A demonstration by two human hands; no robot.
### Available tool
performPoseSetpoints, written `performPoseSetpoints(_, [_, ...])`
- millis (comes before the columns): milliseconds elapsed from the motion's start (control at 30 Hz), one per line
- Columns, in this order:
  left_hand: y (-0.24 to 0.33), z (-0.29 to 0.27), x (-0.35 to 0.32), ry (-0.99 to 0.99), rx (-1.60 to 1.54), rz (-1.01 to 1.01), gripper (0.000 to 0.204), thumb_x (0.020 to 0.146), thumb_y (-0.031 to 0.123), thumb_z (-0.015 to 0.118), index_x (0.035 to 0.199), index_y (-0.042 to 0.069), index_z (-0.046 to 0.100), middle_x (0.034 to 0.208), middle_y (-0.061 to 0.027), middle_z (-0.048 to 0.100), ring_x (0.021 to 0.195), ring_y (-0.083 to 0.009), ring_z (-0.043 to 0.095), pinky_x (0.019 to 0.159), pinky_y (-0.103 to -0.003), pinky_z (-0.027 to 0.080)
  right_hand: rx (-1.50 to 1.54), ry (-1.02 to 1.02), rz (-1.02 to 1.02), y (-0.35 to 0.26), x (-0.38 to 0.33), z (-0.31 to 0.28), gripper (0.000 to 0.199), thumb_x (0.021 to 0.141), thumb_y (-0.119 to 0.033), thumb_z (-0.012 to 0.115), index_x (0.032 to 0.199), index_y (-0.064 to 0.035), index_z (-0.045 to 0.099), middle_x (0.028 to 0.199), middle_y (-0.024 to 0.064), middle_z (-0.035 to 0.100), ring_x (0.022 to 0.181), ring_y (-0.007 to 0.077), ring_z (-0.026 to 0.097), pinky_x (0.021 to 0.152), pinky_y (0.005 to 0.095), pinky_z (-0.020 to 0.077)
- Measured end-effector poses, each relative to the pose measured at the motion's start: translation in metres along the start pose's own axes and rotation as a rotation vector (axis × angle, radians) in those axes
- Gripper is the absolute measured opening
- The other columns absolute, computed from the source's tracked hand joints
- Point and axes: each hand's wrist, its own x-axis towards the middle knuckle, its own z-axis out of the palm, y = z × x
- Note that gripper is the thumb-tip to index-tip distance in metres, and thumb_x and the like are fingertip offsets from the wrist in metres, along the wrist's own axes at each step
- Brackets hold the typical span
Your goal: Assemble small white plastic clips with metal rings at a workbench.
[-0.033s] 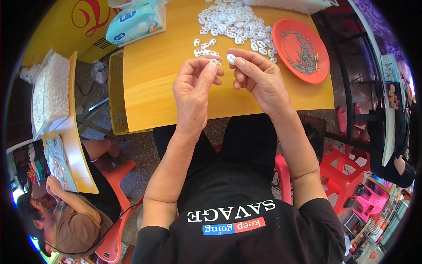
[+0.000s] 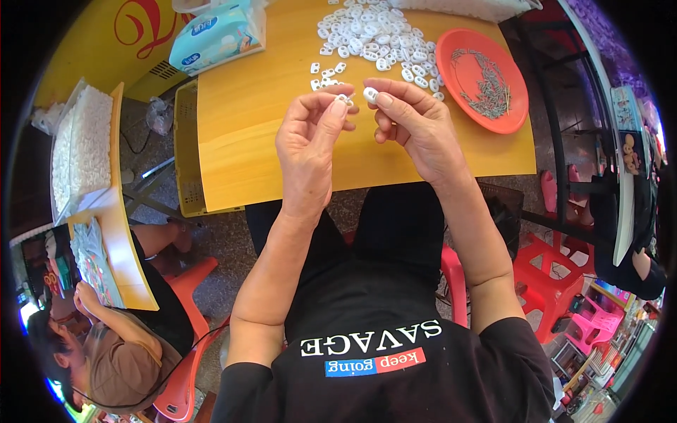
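Observation:
Above the table's near part, my left hand (image 2: 310, 137) pinches a small white plastic piece with holes (image 2: 343, 99) between thumb and index finger. Across a narrow gap, my right hand (image 2: 419, 123) holds a white oval two-hole plastic piece (image 2: 370, 94) in the same kind of pinch. The two pieces are apart. Just beyond my left fingertips lies a small group of white two-hole pieces (image 2: 328, 72). Farther back spreads a large pile of white oval two-hole pieces (image 2: 374, 32). To the right, an orange-red plate (image 2: 451, 53) holds many thin small grey metal parts (image 2: 486, 84).
A blue tissue pack (image 2: 218, 39) sits at the table's (image 2: 243, 141) far left. A clear bag of white pieces (image 2: 469, 5) lies along the far edge. At left, a seated person (image 2: 127, 359) works at another table (image 2: 130, 261). Red stools (image 2: 546, 278) stand at right.

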Motion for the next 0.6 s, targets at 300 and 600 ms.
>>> performPoseSetpoints(300, [-0.013, 0.0, -0.005, -0.076, -0.007, 0.06, 0.009, 0.098, 0.005, 0.055, 0.105, 0.001, 0.058, 0.119, -0.0146, 0.062, 0.107, -0.0173, 0.06, 0.098, -0.034, 0.049, -0.389, 0.08, -0.157, 0.006, 0.003, 0.002, 0.029, 0.093, -0.012, 0.066, 0.118, 0.0018, 0.064, 0.085, 0.0008, 0.064, 0.073, 0.0052, 0.056, 0.065, 0.0204, 0.0485])
performPoseSetpoints(600, [-0.009, 0.004, -0.009, -0.043, -0.033, 0.004, 0.009, 0.096, 0.005, 0.06, 0.103, 0.0, 0.058, 0.116, -0.0112, 0.059, 0.097, -0.0118, 0.06, 0.087, -0.027, 0.05, -0.391, 0.036, -0.262, 0.003, -0.002, 0.005, 0.026, 0.096, -0.01, 0.061, 0.12, -0.0011, 0.065, 0.087, -0.0003, 0.061, 0.075, 0.0066, 0.056, 0.069, 0.0219, 0.0488])
